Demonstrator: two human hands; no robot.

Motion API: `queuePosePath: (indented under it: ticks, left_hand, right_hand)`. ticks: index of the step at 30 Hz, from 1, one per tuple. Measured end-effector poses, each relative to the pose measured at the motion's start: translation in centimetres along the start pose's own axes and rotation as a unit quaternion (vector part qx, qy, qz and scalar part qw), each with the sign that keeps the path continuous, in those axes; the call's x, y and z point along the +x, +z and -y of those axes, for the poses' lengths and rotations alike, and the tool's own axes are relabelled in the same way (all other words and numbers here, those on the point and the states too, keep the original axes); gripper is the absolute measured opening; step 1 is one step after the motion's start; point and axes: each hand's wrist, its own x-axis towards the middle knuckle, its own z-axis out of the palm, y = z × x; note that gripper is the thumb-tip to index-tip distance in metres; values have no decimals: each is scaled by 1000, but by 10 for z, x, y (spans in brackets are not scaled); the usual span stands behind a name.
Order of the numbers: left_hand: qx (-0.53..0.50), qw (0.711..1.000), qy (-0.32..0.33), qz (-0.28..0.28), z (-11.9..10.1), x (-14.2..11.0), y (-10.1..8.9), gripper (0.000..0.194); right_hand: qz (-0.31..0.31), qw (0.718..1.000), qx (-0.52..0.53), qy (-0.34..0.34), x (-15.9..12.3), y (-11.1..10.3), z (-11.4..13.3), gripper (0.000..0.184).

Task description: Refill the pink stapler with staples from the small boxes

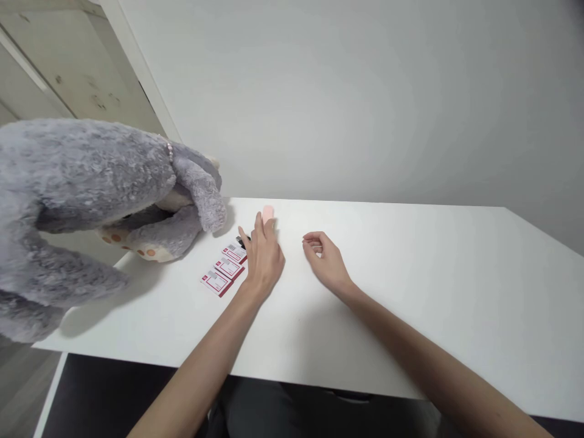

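My left hand (pixel 265 258) is over the white table with its fingers spread and stretched forward. Its fingertips are at the near end of a small pale pink object (pixel 268 213), touching or just above it; I cannot tell which. Left of the hand lies a small black object (pixel 243 241), partly covered by the fingers. Below that, three small white boxes with red edges and labels form a slanting row: a near one (pixel 216 282), a middle one (pixel 229 267) and a far one (pixel 234 252). My right hand (pixel 328 263) is loosely curled, thumb close to the fingertips, with nothing visible in it.
A big grey plush toy (pixel 91 167) with cream-coloured feet fills the left side and leans over the table's left end. The white table (pixel 433 292) stretches to the right. A plain pale wall (pixel 342 103) rises behind its far edge.
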Motion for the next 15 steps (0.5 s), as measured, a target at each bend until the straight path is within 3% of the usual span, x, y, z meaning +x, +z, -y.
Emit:
queuePosePath:
  ticks: [4,10,13,15]
  left_hand:
    - [-73,996,35,34,-6,0,0,59]
    - [-137,985,74,71,-13,0,-4,62]
    - [-112,989,80,49,-13,1,-6,52]
    - [-86,995,46,13,-13,1,-6,42]
  right_hand:
    - [-20,1000,10,-8,2,0,-2,24]
    - [-150,988,4,17,10,-9,-8,31]
    - [-159,985,34,51,14,-14,-10,34]
    - [-131,988,60,56,15,-15,-8,36]
